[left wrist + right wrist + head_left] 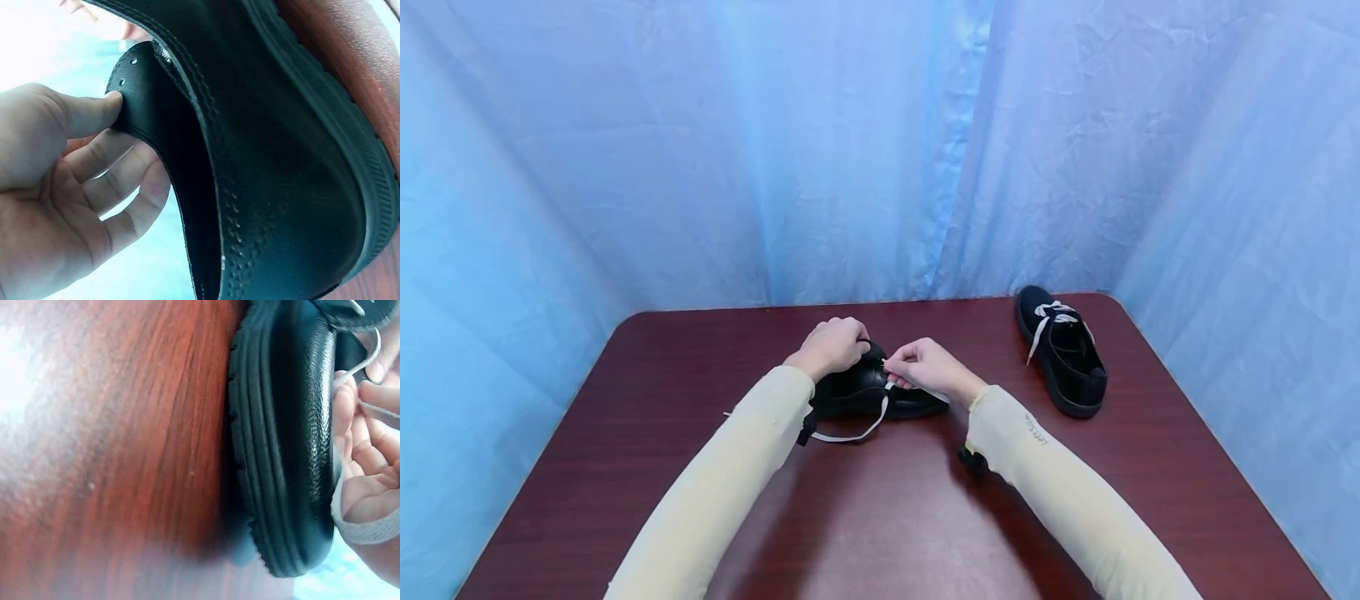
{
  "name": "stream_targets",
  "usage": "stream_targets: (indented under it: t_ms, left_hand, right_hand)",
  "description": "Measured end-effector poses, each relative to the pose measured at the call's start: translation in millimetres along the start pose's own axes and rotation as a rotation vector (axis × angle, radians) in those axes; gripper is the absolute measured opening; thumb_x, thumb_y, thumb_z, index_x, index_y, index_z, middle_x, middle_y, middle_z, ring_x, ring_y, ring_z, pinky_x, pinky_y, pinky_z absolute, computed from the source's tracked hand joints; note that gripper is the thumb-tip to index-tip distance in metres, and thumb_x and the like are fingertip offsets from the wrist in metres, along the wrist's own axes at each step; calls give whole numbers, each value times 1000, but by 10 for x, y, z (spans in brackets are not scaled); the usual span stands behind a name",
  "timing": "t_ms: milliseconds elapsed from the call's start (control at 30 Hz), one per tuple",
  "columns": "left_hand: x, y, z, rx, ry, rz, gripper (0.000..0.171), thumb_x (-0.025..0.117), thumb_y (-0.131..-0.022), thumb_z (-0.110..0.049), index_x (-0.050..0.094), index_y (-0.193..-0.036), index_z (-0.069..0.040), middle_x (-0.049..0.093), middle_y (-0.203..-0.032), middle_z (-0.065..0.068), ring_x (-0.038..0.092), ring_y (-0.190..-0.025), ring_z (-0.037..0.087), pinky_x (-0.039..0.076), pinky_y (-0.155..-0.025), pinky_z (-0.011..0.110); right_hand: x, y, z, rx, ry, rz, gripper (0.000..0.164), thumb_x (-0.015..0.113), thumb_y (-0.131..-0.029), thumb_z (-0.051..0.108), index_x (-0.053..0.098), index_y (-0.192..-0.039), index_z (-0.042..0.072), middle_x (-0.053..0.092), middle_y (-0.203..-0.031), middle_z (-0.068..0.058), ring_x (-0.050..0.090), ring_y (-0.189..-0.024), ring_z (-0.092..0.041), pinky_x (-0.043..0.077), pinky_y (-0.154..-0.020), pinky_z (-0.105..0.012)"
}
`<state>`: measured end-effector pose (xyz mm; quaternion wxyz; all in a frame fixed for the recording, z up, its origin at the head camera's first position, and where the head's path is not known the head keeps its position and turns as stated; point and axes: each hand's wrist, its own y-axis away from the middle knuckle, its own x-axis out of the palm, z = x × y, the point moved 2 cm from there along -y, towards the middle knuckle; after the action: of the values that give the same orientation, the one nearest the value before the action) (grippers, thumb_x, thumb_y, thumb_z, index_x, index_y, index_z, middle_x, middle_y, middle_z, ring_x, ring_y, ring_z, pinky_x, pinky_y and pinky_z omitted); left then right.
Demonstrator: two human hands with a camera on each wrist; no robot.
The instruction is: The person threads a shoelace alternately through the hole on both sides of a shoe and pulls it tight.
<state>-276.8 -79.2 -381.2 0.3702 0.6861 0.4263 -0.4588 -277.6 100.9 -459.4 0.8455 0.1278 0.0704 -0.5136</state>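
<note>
A: Position of the black shoe (853,387)?

B: On the red-brown table (895,508), around the middle, toward the far side. Toe to the right, heel to the left, sole facing the tabletop. Heel end partly hidden behind the left sleeve (722,492).

A: Left hand (835,346)?

B: At the shoe's opening. Grasping: thumb on one face of the flap (134,106), fingers bent behind it. Two eyelets (133,61) visible just above the thumb.

A: Right hand (931,367)?

B: Just right of the left one, above the front of the shoe. Grasping too: thumb and finger pinch the white lace (885,408) close to the flap. The right wrist view has a flat stretch curving by the base of the palm. Cannot tell whether the pinched part runs through a hole; the fingers cover it.

A: The rest of that lace?

B: One length drops down the near side of the shoe and bends left along the tabletop toward the left sleeve.

A: Surroundings?

B: Second shoe (1060,375), also black, at the far right, well apart from the hands. Toe toward the far edge, heel nearer; a pale shoestring (1037,340) hangs over its left side. Light-blue curtain (850,150) beyond the far edge.
</note>
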Motion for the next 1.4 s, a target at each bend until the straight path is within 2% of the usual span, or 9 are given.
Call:
stream_targets:
  t_ms: [100, 300, 567, 767, 1133, 1400]
  left_hand:
    - [0, -6, 11, -27, 6, 17, 18, 61, -102, -21, 75, -109, -12, 73, -105, 4, 66, -99, 26, 50, -90, 42]
    - [13, -8, 18, -23, -4, 5, 18, 61, -101, -21, 75, -107, -11, 73, -106, 5, 66, -100, 28, 50, -92, 42]
    - [16, 38, 1, -23, -23, 2, 18, 60, -102, -21, 74, -107, -10, 73, -104, 6, 66, -97, 27, 51, -90, 42]
    - [24, 53, 2, 3, -22, -22, 19, 59, -102, -19, 74, -108, -8, 73, -101, 6, 66, -95, 25, 50, -90, 41]
    - [46, 67, 13, 3, -16, -12, 19, 60, -103, -19, 73, -107, -7, 72, -98, 6, 66, -93, 24, 50, -90, 40]
    - [56, 84, 45, 21, 8, -35, 19, 60, -102, -18, 74, -109, -7, 73, -100, 6, 67, -94, 24, 49, -93, 42]
  right_hand:
    - [52, -12, 28, -1, 43, 11, 19, 65, -99, 10, 73, -89, -4, 68, -72, -5, 60, -65, -13, 52, -62, -24]
    - [95, -7, 64, 33, 71, -27, 22, 64, -100, 11, 72, -84, -2, 68, -72, -11, 59, -63, -14, 52, -62, -27]
    - [143, -12, 100, 33, 221, -69, 27, 65, -99, 18, 73, -77, 6, 68, -68, -1, 59, -60, -10, 50, -59, -24]
    - [168, -6, 155, 14, 308, -111, 28, 63, -100, 19, 72, -75, 8, 69, -67, 1, 60, -59, -9, 51, -59, -23]
    - [212, -16, 180, 40, 273, -121, 25, 63, -100, 16, 71, -80, 4, 70, -68, -1, 62, -59, -9, 52, -59, -22]
    - [184, -3, 210, 36, 288, -121, 24, 68, -98, 22, 77, -88, 3, 73, -72, -1, 67, -65, -11, 55, -63, -25]
